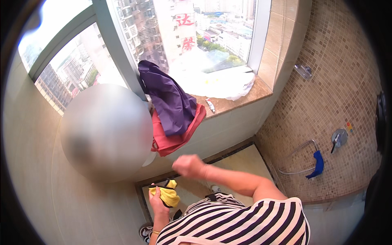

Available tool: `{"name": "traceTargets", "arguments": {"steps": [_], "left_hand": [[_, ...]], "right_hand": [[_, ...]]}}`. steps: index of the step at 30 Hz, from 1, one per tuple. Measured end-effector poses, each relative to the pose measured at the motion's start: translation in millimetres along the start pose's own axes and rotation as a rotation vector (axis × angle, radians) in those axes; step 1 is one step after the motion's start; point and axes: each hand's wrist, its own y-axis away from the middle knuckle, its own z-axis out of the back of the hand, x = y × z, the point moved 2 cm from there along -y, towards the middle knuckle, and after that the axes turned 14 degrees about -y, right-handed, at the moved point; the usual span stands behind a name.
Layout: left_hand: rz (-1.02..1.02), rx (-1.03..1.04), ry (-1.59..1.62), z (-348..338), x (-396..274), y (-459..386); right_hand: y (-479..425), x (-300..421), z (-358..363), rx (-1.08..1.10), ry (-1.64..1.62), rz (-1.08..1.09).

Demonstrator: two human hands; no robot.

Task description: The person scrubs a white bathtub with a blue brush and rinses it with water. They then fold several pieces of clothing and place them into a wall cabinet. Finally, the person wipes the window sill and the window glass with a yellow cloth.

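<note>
My left hand [158,200] grips a yellow cloth [167,196] with black edging, which bunches up above the fingers and hangs to their right. In front of my body, my right hand [190,167] is raised with its fingers curled in. It is slightly blurred, and nothing shows in it. Just beyond that hand, a red fabric piece [183,139] drapes over the window ledge, with a purple fabric piece [174,104] lying on top of it.
On the brown stone window ledge [235,99] are a small tube [210,105] and a white plastic bag [220,82]. The mosaic wall at right carries a metal soap dish [303,71], a shower valve [339,137] and a blue cloth [318,164] beside a metal hose. A round blur hides the left side.
</note>
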Motion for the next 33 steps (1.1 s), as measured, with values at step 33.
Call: {"name": "traceTargets", "arguments": {"steps": [33], "left_hand": [[0.153,1.280,-0.639,-382.7,70.4,-78.9]], "right_hand": [[170.5,-44.7,155.5,-0.786,-0.452,-0.953]]}}
